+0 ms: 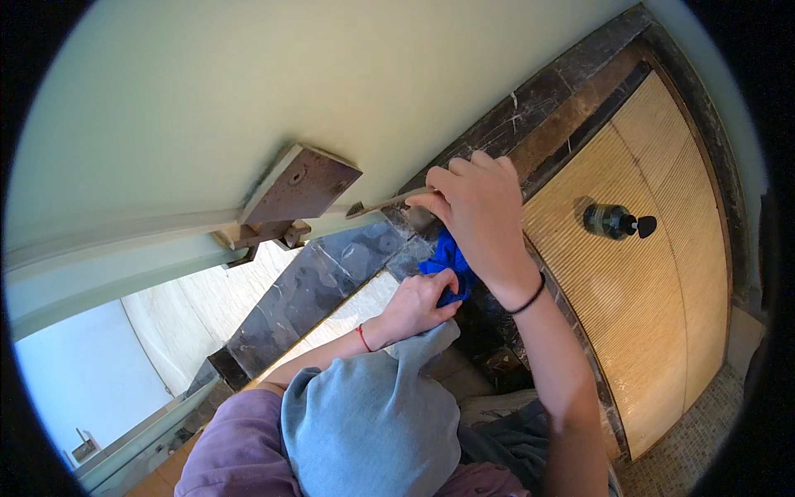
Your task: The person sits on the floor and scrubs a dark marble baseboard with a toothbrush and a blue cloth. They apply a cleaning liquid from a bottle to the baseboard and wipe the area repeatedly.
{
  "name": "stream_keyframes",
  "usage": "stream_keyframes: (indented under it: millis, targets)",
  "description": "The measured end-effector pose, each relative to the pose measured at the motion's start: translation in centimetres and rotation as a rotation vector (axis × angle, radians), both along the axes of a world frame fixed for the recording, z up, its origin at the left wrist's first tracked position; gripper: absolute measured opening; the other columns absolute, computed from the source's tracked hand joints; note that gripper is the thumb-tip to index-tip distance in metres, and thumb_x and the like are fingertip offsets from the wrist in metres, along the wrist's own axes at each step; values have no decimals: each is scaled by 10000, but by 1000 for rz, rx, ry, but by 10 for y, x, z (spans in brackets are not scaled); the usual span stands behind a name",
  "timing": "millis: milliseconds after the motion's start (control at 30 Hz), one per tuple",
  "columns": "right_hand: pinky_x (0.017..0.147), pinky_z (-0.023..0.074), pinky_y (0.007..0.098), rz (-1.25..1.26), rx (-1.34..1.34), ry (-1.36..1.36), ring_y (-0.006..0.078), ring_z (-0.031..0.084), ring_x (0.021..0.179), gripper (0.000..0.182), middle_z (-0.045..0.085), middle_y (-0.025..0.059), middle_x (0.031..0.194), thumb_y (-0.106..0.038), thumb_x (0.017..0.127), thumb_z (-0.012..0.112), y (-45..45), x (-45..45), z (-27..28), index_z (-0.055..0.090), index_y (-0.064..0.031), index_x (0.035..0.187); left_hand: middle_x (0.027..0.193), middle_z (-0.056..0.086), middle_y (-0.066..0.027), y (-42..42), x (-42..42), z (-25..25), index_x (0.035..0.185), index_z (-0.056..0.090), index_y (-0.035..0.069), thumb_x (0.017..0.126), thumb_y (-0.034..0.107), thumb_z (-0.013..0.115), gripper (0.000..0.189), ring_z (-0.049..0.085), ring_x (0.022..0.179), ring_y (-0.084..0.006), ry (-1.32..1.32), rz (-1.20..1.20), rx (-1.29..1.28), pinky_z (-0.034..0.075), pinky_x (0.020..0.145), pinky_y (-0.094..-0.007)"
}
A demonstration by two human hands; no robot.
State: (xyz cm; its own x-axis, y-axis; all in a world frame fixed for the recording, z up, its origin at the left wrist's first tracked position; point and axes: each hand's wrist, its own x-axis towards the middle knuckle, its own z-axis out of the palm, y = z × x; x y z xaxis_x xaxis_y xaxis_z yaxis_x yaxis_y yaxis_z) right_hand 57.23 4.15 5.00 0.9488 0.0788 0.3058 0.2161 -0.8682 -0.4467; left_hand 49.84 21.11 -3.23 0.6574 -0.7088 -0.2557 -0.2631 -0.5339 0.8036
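My right hand (481, 217) grips the handle of a small brush (385, 204), which resembles a toothbrush. Its bristled head points left, close to the lower edge of the pale wall. Below it, my left hand (425, 301) is closed on a crumpled blue cloth (452, 264), partly hidden by both hands. A grey-blue cloth (372, 410) lies over my front, just under the left hand. Dark marble edging (354, 255) runs beneath the brush and the hands.
A dark pump bottle (612, 222) is on the ribbed tan floor panel (627, 279) at right. A brown wooden block (301, 182) juts from the pale wall (217, 93) at left. A white door (87, 366) with a metal handle shows at lower left.
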Motion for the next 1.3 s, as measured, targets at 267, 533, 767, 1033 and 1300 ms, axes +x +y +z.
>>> stream_keyframes:
  millis: [267,533,767,1033,1300]
  targets:
    - [690,406,404,-41,-92,67,257,584,720,304,593,47,661,-405,796,712,-4,-3,-53,657,-119,707,772,649,-173,-4,0,4,965,570,57,819,197,730,258,657,722,-376,17,-8,0,521,665,-452]
    - [592,493,394,-115,-171,406,274,705,653,304,694,88,661,-410,849,685,17,-22,-56,736,-138,724,804,662,-175,-6,0,-2,982,561,48,813,184,722,270,660,739,-380,-3,-22,2,527,682,-461]
    - [569,527,429,-94,-138,550,318,703,648,402,680,136,650,-414,910,616,5,-47,-50,730,-95,694,802,664,-186,-1,0,3,982,577,52,810,190,729,268,662,740,-383,45,7,8,526,678,-463]
    - [589,536,480,-196,-56,550,356,688,659,458,683,158,688,-450,968,519,8,-41,-74,708,-98,744,746,646,-169,-2,2,5,973,576,69,814,207,743,269,655,703,-377,34,13,-16,512,645,-458]
    - [535,510,480,-227,-28,428,372,670,616,483,652,165,630,-480,955,534,-23,-39,-77,697,-112,688,754,649,-183,-3,1,2,964,553,63,813,198,730,269,652,745,-381,34,9,-23,518,679,-469]
